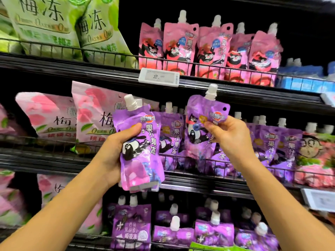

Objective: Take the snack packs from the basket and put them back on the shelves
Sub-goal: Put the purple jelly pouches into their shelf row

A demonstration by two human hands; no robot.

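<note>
Standing before the shelves, the person holds up two purple spouted snack packs in front of the middle shelf (235,185). The left hand (116,153) is wrapped around what looks like a small stack of purple packs (139,151), thumb across the front, spout tilted up and left. The right hand (228,136) pinches a single purple pack (201,127) by its upper right part, holding it just above the row of matching purple packs (172,140) already standing behind the middle shelf's wire rail (208,163).

Left of that row on the middle shelf lie pink plum-jelly bags (54,116). On the shelf above stand pink spouted pouches (208,49), with pale green bags (54,26) to their left and blue packs (304,77) to their right; a white price tag (159,77) reading 2.50 hangs on that shelf's edge, directly over the held packs. Right of the purple row sits a pink cartoon-face pack (313,156). Below the middle shelf stand darker purple pouches (132,227).

The row behind the rail is packed close, so the only open room is in the gap under the upper shelf's edge. The basket is out of sight.
</note>
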